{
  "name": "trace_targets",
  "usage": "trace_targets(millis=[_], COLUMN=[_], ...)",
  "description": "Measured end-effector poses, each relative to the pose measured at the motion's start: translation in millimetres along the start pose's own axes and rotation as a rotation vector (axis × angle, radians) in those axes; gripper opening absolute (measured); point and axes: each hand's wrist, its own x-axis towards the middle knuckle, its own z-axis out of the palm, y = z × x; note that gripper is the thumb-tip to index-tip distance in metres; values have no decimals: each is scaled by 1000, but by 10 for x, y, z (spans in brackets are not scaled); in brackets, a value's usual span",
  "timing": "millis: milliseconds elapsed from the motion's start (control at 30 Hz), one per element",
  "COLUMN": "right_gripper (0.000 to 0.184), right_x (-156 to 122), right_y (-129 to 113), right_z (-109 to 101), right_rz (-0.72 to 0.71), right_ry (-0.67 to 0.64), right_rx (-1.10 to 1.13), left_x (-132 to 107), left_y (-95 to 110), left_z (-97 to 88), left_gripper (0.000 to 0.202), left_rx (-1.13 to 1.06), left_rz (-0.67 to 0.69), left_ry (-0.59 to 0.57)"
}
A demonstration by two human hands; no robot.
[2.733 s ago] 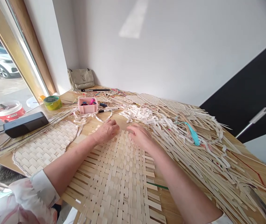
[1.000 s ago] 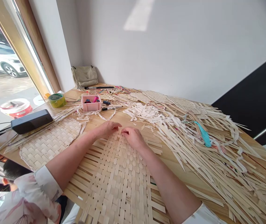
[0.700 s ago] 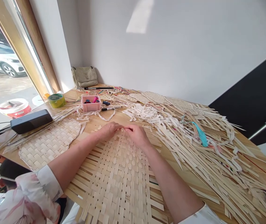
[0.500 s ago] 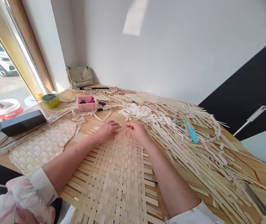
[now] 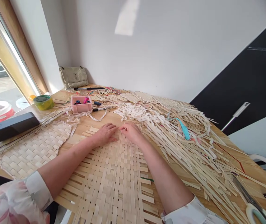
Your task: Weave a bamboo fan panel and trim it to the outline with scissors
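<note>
My left hand [image 5: 105, 134] rests with slightly curled fingers on the far edge of a large woven bamboo mat [image 5: 109, 177]. My right hand [image 5: 130, 132] lies beside it on the same edge, its fingertips gathered among the strip ends. Whether those fingers pinch a strip is hidden. A narrow gap separates my hands. To the left lies a rounded piece of finished bamboo weave [image 5: 32, 152]. To the right spreads a heap of loose bamboo strips [image 5: 181, 158], close to my right forearm.
On the wooden table [image 5: 86, 124] stand a pink box of thread spools [image 5: 81, 104], a marker [image 5: 101, 108], a green tape roll [image 5: 43, 102] and a black power bank [image 5: 12, 126]. White ribbon [image 5: 133, 110], a teal tassel [image 5: 183, 129] and scissors [image 5: 255, 211] lie about.
The whole scene has shifted left in the picture as the head turned. My hands have parted slightly from their closest position and stay at the far edge of the mat.
</note>
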Motion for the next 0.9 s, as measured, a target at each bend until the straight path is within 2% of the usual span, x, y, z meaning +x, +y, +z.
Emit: trace_targets(millis=[100,233,400,567,733,900], right_gripper=[22,14,15,16,20,21], right_x=[-3,-27,-61,-65,-49,-42], right_y=[-23,-50,-75,-89,-58,-13], right_z=[1,-10,-45,-53,-22,17], right_rz=[35,47,44,56,68,53], right_ry=[-12,-48,-36,-50,-55,-42], right_rx=[-7,-21,-9,25,49,79], left_x=[-8,-17,-7,12,30,25], left_y=[-36,-59,-32,16,37,48], left_z=[40,66,21,-38,-37,-24], left_gripper=[56,52,46,47,46,48], left_rx=[-4,-15,-49,-43,-48,-58], left_rz=[-16,-17,13,-16,-38,-43], left_ry=[20,19,42,89,37,48])
